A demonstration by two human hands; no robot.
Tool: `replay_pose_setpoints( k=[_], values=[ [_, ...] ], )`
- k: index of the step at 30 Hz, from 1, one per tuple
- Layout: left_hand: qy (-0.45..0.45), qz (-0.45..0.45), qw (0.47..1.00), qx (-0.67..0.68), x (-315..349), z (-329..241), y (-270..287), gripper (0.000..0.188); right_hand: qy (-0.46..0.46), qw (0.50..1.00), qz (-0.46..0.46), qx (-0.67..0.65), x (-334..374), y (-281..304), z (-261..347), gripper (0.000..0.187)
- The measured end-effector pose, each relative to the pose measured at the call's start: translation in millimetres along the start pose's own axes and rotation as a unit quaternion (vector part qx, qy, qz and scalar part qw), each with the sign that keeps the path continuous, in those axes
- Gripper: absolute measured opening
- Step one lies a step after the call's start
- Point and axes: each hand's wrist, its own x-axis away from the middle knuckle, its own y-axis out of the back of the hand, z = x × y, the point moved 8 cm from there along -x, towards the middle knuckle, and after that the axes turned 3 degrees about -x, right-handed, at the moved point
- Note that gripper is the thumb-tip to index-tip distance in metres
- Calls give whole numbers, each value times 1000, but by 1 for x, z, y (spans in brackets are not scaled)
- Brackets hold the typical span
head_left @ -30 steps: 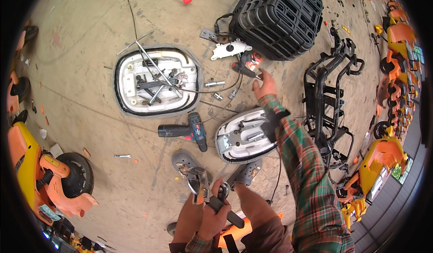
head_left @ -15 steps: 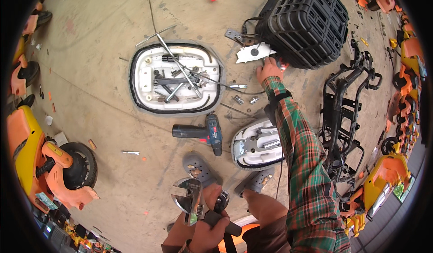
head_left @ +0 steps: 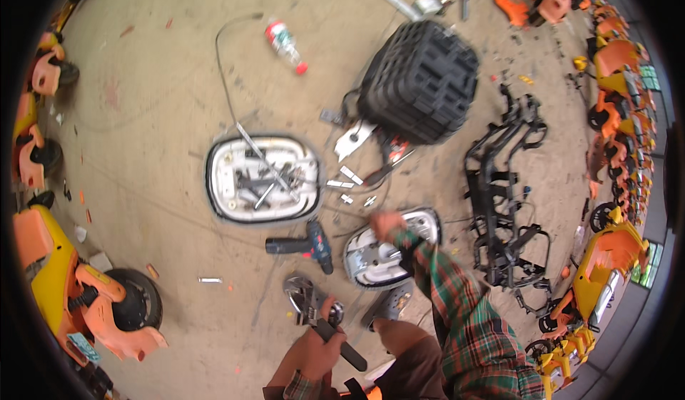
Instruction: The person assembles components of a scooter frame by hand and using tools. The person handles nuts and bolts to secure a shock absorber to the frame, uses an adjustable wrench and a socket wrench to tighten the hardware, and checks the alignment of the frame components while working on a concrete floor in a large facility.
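My left hand (head_left: 319, 348) is wrapped round the dark handle of an adjustable wrench (head_left: 303, 299), its jaws pointing away from me. Against that hand sits a shiny round metal piece (head_left: 335, 310), partly hidden by the fingers. Over the far edge of a small white seat-shaped tray (head_left: 359, 261) is my right hand (head_left: 387, 226); motion smears its fingers, and I cannot make out anything in them. Left of this tray lies a dark cordless drill (head_left: 320, 246). Beyond it, a larger white tray with a black rim (head_left: 312, 211) holds several wrenches and other metal tools.
A black plastic crate (head_left: 421, 79) stands far right, with a white plate (head_left: 354, 140) and a screwdriver-like tool (head_left: 389, 169) near it. A black metal frame (head_left: 492, 193) lies to the right. A bottle (head_left: 284, 44) is farther off. Yellow-orange scooters (head_left: 53, 271) line both sides.
My right hand has drawn back from beside the crate to above the small tray. My left hand still holds the wrench. The view has shifted, showing more of the far floor.
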Motion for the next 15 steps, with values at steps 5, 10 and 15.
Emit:
replay_pose_setpoints(
  k=[5,10,15],
  values=[
    [-21,-71,996,58,11,18,15,75,-8,979,203,1,233,-23,-54,24],
    [-147,-157,976,-32,56,-13,39,72,-175,931,317,-44,515,-51,-141,26],
    [-295,-268,873,-282,95,-132,58,60,-281,833,460,-125,721,-108,-116,29]
  ],
)
